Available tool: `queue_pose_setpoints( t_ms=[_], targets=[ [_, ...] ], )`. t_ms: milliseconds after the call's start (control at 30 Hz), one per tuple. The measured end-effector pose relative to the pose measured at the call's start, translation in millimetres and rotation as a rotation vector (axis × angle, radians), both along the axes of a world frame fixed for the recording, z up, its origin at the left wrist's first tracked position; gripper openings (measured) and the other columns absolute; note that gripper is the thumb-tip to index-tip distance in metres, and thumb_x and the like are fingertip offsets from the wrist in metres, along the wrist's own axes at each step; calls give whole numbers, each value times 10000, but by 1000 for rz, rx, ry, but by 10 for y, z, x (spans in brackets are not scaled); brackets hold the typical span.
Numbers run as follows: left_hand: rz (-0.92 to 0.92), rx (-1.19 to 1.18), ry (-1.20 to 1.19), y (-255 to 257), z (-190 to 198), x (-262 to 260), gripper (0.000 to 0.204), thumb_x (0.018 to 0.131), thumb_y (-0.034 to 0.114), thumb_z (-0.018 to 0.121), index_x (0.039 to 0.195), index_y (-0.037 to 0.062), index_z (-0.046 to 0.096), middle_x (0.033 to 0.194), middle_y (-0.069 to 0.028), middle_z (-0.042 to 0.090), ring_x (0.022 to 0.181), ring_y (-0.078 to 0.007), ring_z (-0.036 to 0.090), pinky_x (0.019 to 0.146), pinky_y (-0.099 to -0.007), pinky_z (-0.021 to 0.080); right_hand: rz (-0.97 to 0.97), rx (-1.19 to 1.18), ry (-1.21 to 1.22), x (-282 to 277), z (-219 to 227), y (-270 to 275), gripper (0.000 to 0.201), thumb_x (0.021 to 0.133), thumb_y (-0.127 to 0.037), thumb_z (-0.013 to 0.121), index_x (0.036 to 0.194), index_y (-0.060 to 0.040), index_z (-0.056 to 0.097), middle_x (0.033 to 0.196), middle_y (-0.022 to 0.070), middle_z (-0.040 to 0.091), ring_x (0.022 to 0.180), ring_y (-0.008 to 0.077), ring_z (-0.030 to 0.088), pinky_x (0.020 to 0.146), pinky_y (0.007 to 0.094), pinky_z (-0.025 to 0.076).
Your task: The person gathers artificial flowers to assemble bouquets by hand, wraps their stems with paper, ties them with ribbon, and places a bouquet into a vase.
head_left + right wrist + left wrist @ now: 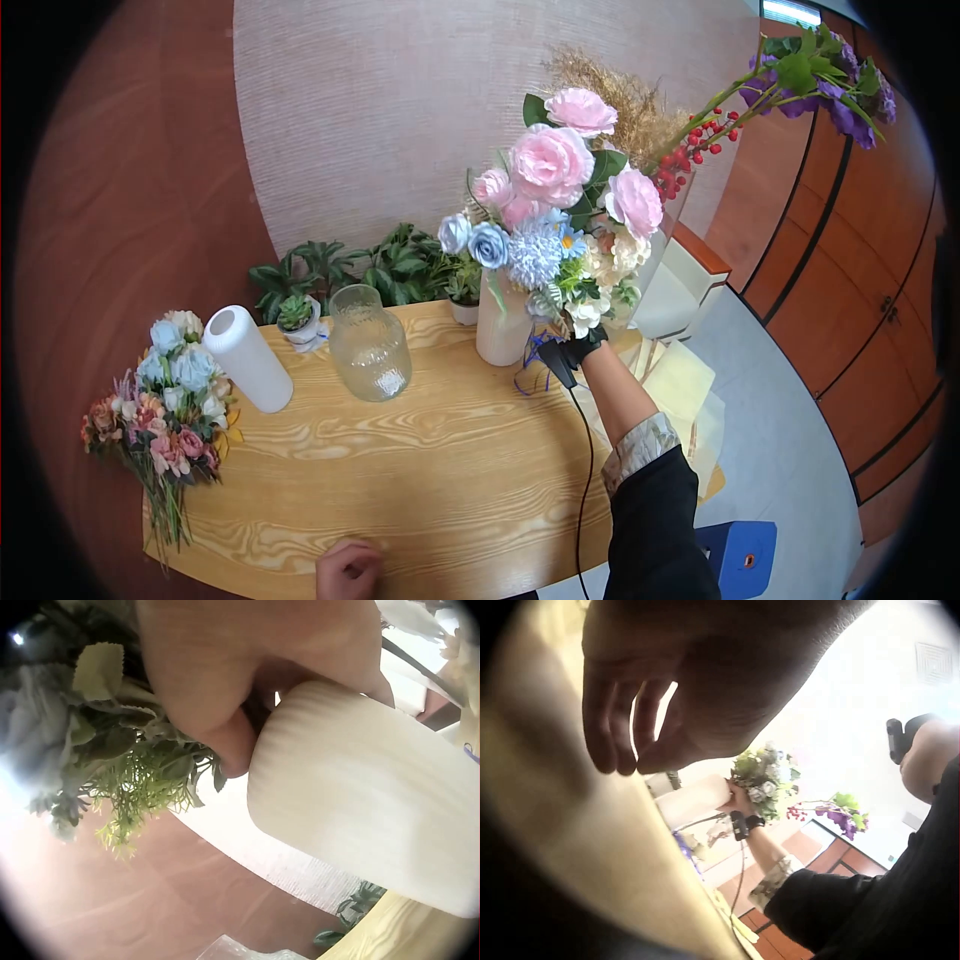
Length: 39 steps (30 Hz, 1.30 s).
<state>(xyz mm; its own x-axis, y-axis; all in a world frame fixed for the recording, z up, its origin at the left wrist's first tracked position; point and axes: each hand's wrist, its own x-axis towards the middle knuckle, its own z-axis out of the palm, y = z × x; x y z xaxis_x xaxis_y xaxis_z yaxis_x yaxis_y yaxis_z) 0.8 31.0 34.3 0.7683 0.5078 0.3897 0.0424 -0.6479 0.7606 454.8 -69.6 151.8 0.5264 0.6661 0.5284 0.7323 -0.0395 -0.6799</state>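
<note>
My right hand (255, 652) is at the mouth of a white ribbed vase (503, 332), its thumb and fingers curled around dark flower stems at the rim. Flowers crowd above it: pink roses (552, 165), a fluffy light-blue bloom (535, 255), blue roses (489, 245) and cream blossoms (585, 315). They hide most of that hand in the head view. At the table's front edge my left hand (350, 570) lies loosely curled with nothing in it, and the left wrist view shows its bent fingers (619, 727) close over the tabletop.
A clear glass vase (370, 350) and another white vase (248, 358) stand left. A mixed bouquet (180, 390) lies at the left edge, potted plants (297, 315) behind. Purple flowers (850, 100) and red berries (690, 150) lean right. A cable (588, 470) hangs from my right wrist.
</note>
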Motion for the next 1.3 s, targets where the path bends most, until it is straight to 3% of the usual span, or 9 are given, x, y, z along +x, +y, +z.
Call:
queue_pose_setpoints(
  t_ms=[67, 200, 300, 433, 533, 600, 833, 1000, 1300],
  targets=[
    [-285, -70, 131, 45, 361, 209, 130, 685, -65, 621, 785, 15, 603, 925, -151, 587, 836, -204, 577, 666, -278, 462, -3, 1, 26, 4, -46, 7, 515, 743, -255, 701, 1172, -34, 520, 1131, 124, 554, 1008, 192, 514, 865, 294, 406],
    [-259, -49, 10, 206, 1090, 974, 400, 663, -50, 661, 1046, 12, 565, 1110, -108, 538, 939, -167, 552, 801, -294, 448, 9, -9, 80, 107, -60, 78, 527, 737, -264, 706, 1172, -33, 519, 1130, 122, 554, 1008, 193, 515, 866, 295, 405],
    [-303, -27, -157, 317, 1723, 1780, 844, 628, 95, 750, 1336, 57, 291, 1348, -161, 335, 1239, -254, 353, 975, -359, 355, 12, -15, 114, 154, -105, 112, 536, 732, -271, 710, 1172, -32, 518, 1130, 120, 554, 1008, 194, 515, 866, 296, 404],
    [-254, 514, -394, 520, 2176, 2719, 936, 597, 194, 788, 1356, 60, 257, 1350, -150, 330, 1254, -253, 318, 1006, -376, 317, 34, -41, 171, 277, -243, 56, 548, 726, -280, 715, 1172, -30, 517, 1130, 118, 555, 1008, 194, 515, 867, 297, 403],
    [-397, 424, -395, 621, 2204, 3072, 907, 597, 210, 767, 1339, 44, 273, 1277, -202, 397, 1151, -311, 431, 967, -380, 356, 38, -56, 204, 365, -243, 158, 557, 722, -286, 719, 1172, -29, 516, 1130, 117, 555, 1008, 195, 515, 867, 298, 402],
    [-364, 370, -369, 567, 2180, 3117, 873, 614, 198, 750, 1330, 28, 281, 1173, -195, 486, 1058, -297, 507, 925, -363, 393, 36, -59, 232, 276, -589, -288, 563, 719, -291, 721, 1173, -29, 516, 1129, 116, 555, 1008, 195, 515, 868, 298, 402],
    [-406, 309, -360, 302, 2064, 3047, 866, 671, 145, 701, 1370, 25, 203, 1163, -233, 505, 1024, -318, 543, 903, -364, 412, 44, -77, 301, 333, -505, -30, 584, 708, -307, 730, 1173, -26, 514, 1129, 112, 556, 1008, 197, 516, 869, 300, 400],
    [-455, 493, -336, 225, 2040, 2896, 1059, 653, 214, 761, 1405, 31, 38, 1365, -214, 310, 1229, -297, 382, 965, -367, 355, 60, -70, 338, 152, -522, 86, 599, 700, -318, 736, 1173, -25, 513, 1129, 110, 556, 1008, 197, 516, 869, 301, 399],
    [-377, 552, -266, 188, 2061, 2549, 1093, 543, 274, 832, 1392, 63, 177, 1339, -158, 346, 1209, -281, 391, 959, -371, 362, 56, -66, 399, 9, -475, 47, 627, 686, -338, 747, 1173, -22, 511, 1128, 106, 557, 1008, 199, 516, 871, 303, 396]
  ],
)
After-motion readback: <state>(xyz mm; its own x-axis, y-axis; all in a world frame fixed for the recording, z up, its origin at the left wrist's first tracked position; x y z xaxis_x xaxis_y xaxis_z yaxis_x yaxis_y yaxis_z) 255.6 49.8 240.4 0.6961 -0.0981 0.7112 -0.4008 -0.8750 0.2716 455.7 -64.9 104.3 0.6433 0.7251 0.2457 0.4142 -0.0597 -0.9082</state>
